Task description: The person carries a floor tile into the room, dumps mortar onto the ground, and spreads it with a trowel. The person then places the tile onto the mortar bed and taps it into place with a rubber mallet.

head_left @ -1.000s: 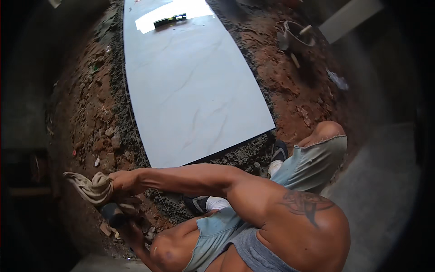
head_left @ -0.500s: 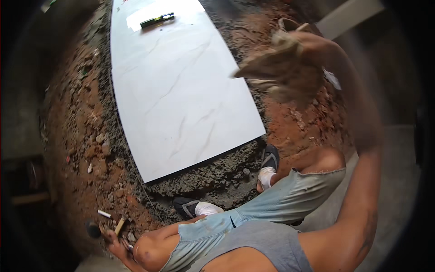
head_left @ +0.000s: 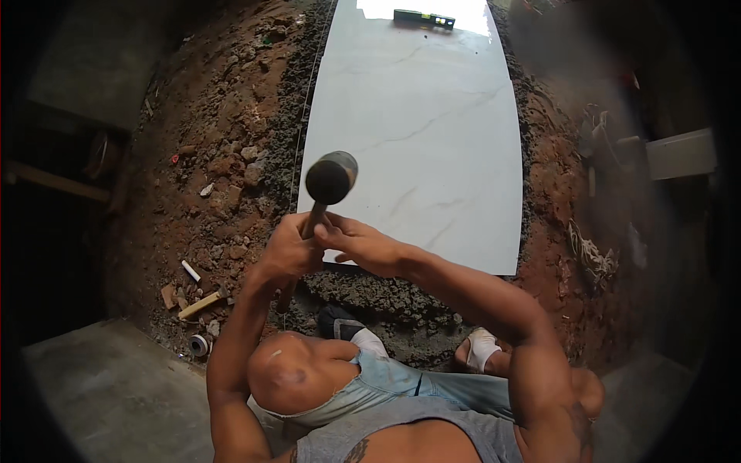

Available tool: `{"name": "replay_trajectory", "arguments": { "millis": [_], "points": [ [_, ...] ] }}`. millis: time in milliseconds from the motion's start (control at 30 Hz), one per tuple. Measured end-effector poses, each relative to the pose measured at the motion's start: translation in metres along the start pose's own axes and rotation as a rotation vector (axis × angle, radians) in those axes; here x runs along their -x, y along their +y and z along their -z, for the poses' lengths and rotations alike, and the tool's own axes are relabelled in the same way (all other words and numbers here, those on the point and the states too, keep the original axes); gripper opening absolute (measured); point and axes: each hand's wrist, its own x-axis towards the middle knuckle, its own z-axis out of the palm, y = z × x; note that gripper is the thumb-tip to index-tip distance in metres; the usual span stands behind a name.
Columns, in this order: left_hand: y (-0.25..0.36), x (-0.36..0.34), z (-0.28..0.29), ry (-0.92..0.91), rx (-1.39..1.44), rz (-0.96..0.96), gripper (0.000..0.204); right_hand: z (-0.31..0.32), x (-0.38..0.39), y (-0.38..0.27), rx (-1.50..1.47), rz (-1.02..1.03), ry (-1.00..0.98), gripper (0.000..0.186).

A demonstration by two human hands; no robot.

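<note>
A rubber mallet with a dark head stands nearly upright in front of me, over the near left corner of a white marbled tile. My left hand is wrapped round its handle. My right hand meets the left one there, with thumb and fingers closed on the handle just below the head. Farther off, a short spirit level lies on the tiled surface. The handle's lower part is partly hidden by my left hand.
Grey mortar borders the tiles, with a string line along the left. Beyond lies reddish rubble. A wooden-handled hammer, a white stick and a tape roll lie at lower left. A pale stringy bundle lies right.
My right hand has let go of the tan crumpled cloth and come in to the mallet. My left hand has raised the mallet from the lower left. The view has turned.
</note>
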Motion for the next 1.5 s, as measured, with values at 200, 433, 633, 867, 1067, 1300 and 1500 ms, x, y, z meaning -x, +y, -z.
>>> {"name": "replay_trajectory", "arguments": {
  "millis": [200, 433, 633, 867, 1067, 1300, 1500],
  "points": [
    [-0.091, 0.087, -0.012, 0.054, -0.165, 0.487, 0.026, 0.008, -0.047, 0.023, -0.514, 0.330, 0.494, 0.031],
    [-0.035, 0.134, -0.039, -0.293, -0.497, 0.263, 0.030, 0.043, 0.050, -0.012, -0.352, 0.399, 0.888, 0.019],
    [-0.035, 0.111, -0.017, -0.348, -0.468, 0.143, 0.036, 0.067, 0.102, 0.045, -0.151, 0.049, 1.206, 0.017],
    [-0.078, -0.126, 0.019, 0.150, -1.128, -0.547, 0.061, 0.103, 0.069, 0.086, 0.629, 0.071, 1.217, 0.028],
    [-0.086, -0.261, -0.076, 0.209, -1.324, -0.455, 0.082, 0.151, 0.047, 0.030, 0.814, 0.174, 1.314, 0.028],
    [-0.102, -0.278, -0.071, 0.236, -1.351, -0.577, 0.089, 0.184, 0.053, 0.027, 0.828, -0.008, 1.311, 0.030],
    [-0.100, -0.278, -0.075, 0.211, -1.382, -0.574, 0.088, 0.213, 0.055, 0.034, 0.940, -0.053, 1.303, 0.025]
  ]
}}
